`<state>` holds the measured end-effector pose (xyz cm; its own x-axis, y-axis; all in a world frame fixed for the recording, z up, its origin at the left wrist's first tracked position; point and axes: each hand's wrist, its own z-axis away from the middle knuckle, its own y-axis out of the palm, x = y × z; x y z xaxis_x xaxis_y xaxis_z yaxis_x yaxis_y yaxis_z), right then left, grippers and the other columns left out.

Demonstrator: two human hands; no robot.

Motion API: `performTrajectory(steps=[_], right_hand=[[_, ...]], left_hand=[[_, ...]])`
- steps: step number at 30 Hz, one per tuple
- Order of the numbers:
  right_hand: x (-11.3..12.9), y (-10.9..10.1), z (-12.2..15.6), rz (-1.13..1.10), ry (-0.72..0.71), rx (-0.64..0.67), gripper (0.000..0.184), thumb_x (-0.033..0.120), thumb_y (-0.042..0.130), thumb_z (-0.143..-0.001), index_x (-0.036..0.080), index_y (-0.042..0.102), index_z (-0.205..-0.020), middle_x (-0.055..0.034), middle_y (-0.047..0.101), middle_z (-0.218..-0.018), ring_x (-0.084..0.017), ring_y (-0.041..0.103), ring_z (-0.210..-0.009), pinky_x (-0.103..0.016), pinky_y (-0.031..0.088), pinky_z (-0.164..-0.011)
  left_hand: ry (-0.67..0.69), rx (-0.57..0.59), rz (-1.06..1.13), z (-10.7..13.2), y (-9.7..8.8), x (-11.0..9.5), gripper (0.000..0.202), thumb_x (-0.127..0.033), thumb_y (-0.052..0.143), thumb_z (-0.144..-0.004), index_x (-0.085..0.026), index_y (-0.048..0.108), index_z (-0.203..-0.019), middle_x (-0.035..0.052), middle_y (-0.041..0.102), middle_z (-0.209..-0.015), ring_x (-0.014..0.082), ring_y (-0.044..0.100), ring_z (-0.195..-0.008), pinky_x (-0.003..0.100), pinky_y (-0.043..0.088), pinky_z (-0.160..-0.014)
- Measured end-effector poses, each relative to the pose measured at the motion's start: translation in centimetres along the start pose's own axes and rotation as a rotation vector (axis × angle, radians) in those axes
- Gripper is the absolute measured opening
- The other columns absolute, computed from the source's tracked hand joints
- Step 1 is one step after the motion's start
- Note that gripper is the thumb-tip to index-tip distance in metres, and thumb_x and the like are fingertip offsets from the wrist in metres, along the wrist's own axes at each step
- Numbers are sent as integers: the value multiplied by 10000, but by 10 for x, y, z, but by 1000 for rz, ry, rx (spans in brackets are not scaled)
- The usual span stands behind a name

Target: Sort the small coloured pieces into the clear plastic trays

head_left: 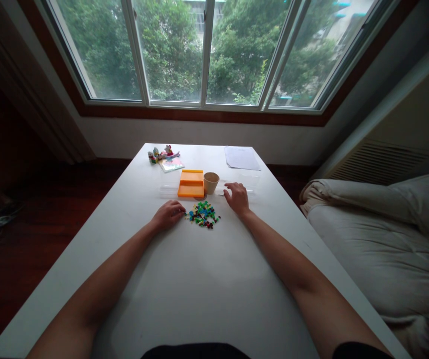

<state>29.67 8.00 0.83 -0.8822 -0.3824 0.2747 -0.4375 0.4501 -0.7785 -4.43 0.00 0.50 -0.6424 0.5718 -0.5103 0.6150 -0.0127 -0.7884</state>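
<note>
Brown cup (211, 183): it stands upright on the white table (199, 279), and from where I stand I measure every place from it; what it holds I cannot make out
Heap of coloured pieces (204, 214): it lies just on the person's side of the cup, small bits of green, blue, yellow and dark red, strewn loose and thickest in the middle
Left hand (169, 214): it rests nearer the person than the cup and off to its left, at the heap's edge; the fingers are bent and close together, and whether they pinch a piece I cannot tell
Right hand (237, 196): to the right of the cup and a little nearer the person, thumb standing apart from the curved fingers, nothing to be seen between them
Orange tray (191, 183): just left of the cup, with a raised bar across its middle; whether the two touch I cannot say
Small figures (153, 157): beyond the cup and to its left, near a pale card (172, 164), looking whole, though I cannot tell what they are made of
White papers (242, 157): beyond the cup and to its right, lying flat
How far along: early, I judge; I spot no pieces joined together, though they are too small to be sure
What is left: nearly the whole heap in front of the cup, by my guess, since it all looks loose
</note>
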Motion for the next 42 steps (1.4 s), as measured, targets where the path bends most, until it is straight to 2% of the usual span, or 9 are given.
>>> performTrajectory(steps=[6,11,15,21,24,27,29,35,42], right_hand=[[24,-1,-19,-139,-109,-33,452,363,529,-952,214,516,-1378,-107,615,-1244,-290,526,-1123,-422,415,-988],[32,10,-32,-147,-61,-10,293,386,538,-953,222,653,-1167,-111,601,-1295,-294,550,-1139,-440,420,-981],[35,12,-36,-140,-15,-35,226,390,543,-956,222,681,-1018,-97,640,-1237,-282,571,-1102,-434,414,-972],[38,6,-36,-103,-57,-39,236,406,543,-954,220,686,-981,-101,659,-1213,-287,537,-1161,-441,373,-1011],[37,2,-36,-123,-79,-30,265,405,527,-958,219,668,-1084,-96,672,-1193,-281,557,-1136,-436,369,-1021],[29,-6,-35,-123,-55,-50,343,389,485,-971,207,617,-1230,-102,664,-1216,-285,557,-1136,-436,374,-1017],[17,-13,-31,-99,3,-72,350,357,456,-974,193,615,-1239,-112,659,-1215,-290,553,-1119,-432,386,-992],[-27,-22,-5,120,288,-46,239,253,484,-899,179,709,-929,-138,674,-961,-292,551,-950,-421,380,-879],[-51,-9,20,203,382,80,209,285,560,-854,204,713,-971,-131,672,-1006,-301,553,-984,-440,361,-910]], left_hand=[[-5,-1,-3,0,0,0,189,-319,590,-917,-249,748,-993,62,673,-1022,208,580,-969,348,479,-888],[-8,2,-6,1,-1,-1,186,-314,589,-916,-255,747,-994,57,671,-1028,206,579,-973,347,477,-890],[-3,6,-9,1,-2,-2,185,-309,582,-920,-251,743,-988,56,671,-1020,203,578,-963,341,477,-878],[-6,6,-7,0,-2,-1,185,-315,588,-914,-248,748,-979,61,670,-1025,206,581,-980,340,477,-892],[-13,5,-8,-1,-2,-1,190,-321,584,-916,-249,746,-984,62,670,-1029,209,578,-983,345,475,-897],[-12,8,-6,-1,-2,-1,191,-328,582,-917,-251,746,-981,61,672,-1034,210,577,-984,350,474,-900],[-11,10,-5,-1,-2,-1,194,-332,582,-917,-255,746,-985,60,672,-1036,212,578,-986,354,475,-903],[-14,3,0,-1,-1,-1,193,-332,591,-911,-261,753,-990,62,669,-1029,213,579,-987,357,476,-912],[-19,7,4,0,0,1,185,-315,597,-910,-266,752,-997,57,666,-1026,207,579,-979,348,475,-909]])
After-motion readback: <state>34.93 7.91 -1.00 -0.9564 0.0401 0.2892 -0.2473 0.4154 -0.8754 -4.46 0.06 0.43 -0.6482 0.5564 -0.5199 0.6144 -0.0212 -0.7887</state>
